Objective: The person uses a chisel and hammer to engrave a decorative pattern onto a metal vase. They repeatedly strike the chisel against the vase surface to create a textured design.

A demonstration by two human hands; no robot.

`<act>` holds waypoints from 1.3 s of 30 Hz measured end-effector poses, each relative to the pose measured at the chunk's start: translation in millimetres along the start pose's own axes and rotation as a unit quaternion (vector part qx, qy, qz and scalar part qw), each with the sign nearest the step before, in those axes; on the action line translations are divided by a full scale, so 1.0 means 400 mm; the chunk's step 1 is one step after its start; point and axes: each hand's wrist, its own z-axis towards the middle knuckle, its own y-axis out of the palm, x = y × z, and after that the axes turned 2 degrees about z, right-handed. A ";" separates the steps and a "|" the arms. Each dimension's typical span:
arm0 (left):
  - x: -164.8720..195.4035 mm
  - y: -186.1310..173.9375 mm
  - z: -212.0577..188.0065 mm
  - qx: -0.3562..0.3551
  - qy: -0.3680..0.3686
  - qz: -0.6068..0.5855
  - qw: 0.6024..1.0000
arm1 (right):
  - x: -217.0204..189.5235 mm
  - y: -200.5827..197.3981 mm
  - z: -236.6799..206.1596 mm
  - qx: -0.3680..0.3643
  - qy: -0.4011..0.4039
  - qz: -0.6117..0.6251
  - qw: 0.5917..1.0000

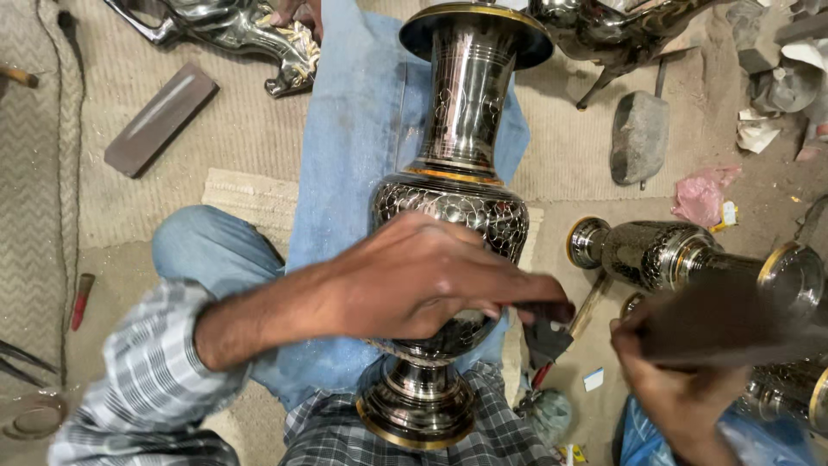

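A tall engraved metal vase point(457, 129), dark with gold bands, lies on a blue cloth point(345, 155) across my lap, foot toward me. My left hand point(423, 276) rests over the vase's belly and pinches a small dark tool point(539, 311) against its right side. My right hand point(673, 371) is at the lower right, gripping a dark, motion-blurred wooden block point(716, 324) raised beside the tool.
A second engraved vase point(681, 255) lies on the floor to the right, with more metalware at the lower right. Metal animal figures point(233, 30) sit at the top. A flat dark bar point(159, 121) lies on the mat at left, a grey stone point(640, 136) at upper right.
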 end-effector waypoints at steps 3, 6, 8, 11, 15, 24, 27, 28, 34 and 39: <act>0.021 0.023 -0.034 0.099 -0.041 0.025 0.994 | -0.048 -0.047 0.102 -0.097 -0.113 -0.211 0.966; 0.034 0.061 -0.059 0.191 -0.101 0.004 0.976 | -0.100 -0.054 0.204 -0.098 -0.137 -0.193 0.967; 0.042 0.086 -0.072 0.252 -0.127 0.020 0.959 | -0.154 -0.080 0.280 -0.194 -0.159 -0.252 0.935; 0.053 0.121 -0.085 0.343 -0.143 0.003 0.929 | -0.228 -0.070 0.385 -0.282 0.008 -0.283 0.917; 0.058 0.166 -0.093 0.439 -0.199 -0.069 0.873 | -0.317 -0.029 0.502 -0.362 -0.101 -0.292 0.880; 0.046 0.203 -0.095 0.524 -0.162 -0.117 0.828 | -0.406 0.057 0.564 -0.443 -0.161 -0.467 0.748; 0.027 0.158 -0.082 0.496 -0.148 -0.161 0.840 | -0.393 0.039 0.548 -0.388 -0.172 -0.412 0.806; 0.022 0.140 -0.077 0.464 -0.148 -0.176 0.855 | -0.383 0.025 0.538 -0.368 -0.174 -0.381 0.830; 0.016 0.049 -0.047 0.236 -0.129 0.027 0.963 | -0.277 -0.055 0.441 -0.291 -0.061 -0.300 0.906; -0.010 0.007 -0.036 0.143 -0.079 -0.010 0.986 | -0.233 -0.088 0.401 -0.255 -0.056 -0.210 0.942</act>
